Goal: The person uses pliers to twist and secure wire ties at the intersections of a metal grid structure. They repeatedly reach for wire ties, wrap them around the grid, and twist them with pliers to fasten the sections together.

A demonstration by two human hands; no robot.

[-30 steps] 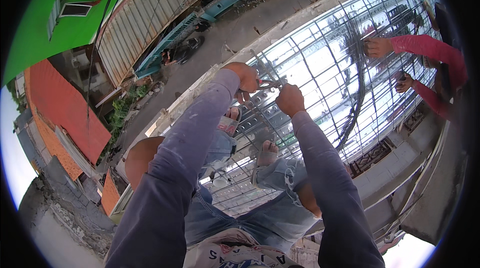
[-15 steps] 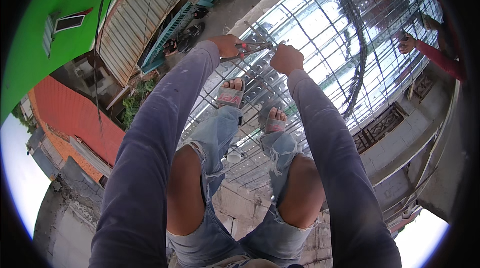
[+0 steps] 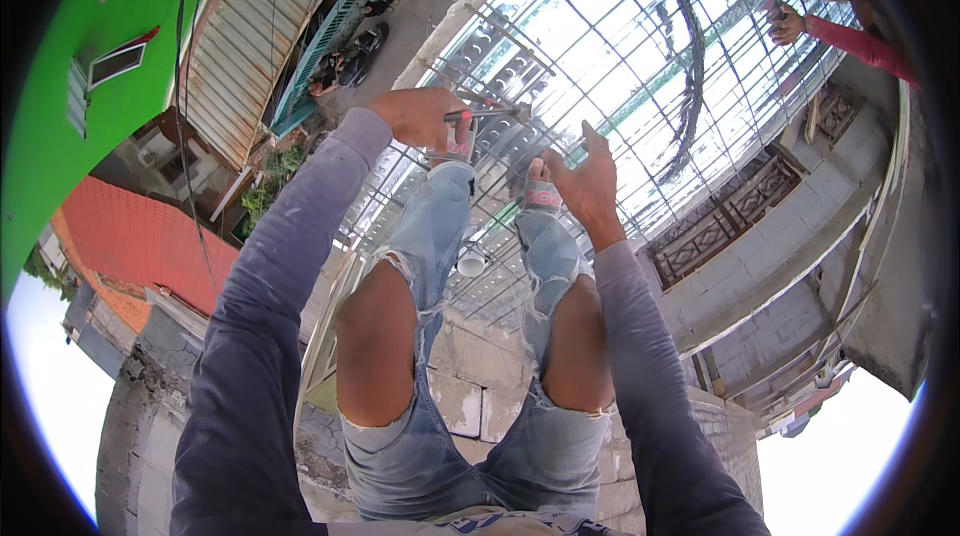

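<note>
My left hand [image 3: 412, 118] is closed around the handles of pincers [image 3: 522, 113], whose red grip shows by my fingers. The jaws point right, over the steel bar mesh [image 3: 607, 54]. To the right of the jaws, my right hand [image 3: 588, 181] has its fingers apart, with nothing visible in it. It hovers above my right foot [image 3: 540, 174] and partly covers it. The mesh lies over shiny metal sheeting [image 3: 480, 61].
A dark bundle of thin wires [image 3: 690, 76] crosses the mesh. Another person's hand [image 3: 787, 26] and red sleeve [image 3: 862, 46] reach in from the upper right. A white pipe end [image 3: 471, 262] stands between my legs. The deck edge [image 3: 440, 31] drops toward a street.
My right hand has come away from the pincer jaws and opened, moving nearer to me. My left hand has shifted left with the pincers. One of the other person's hands has moved away.
</note>
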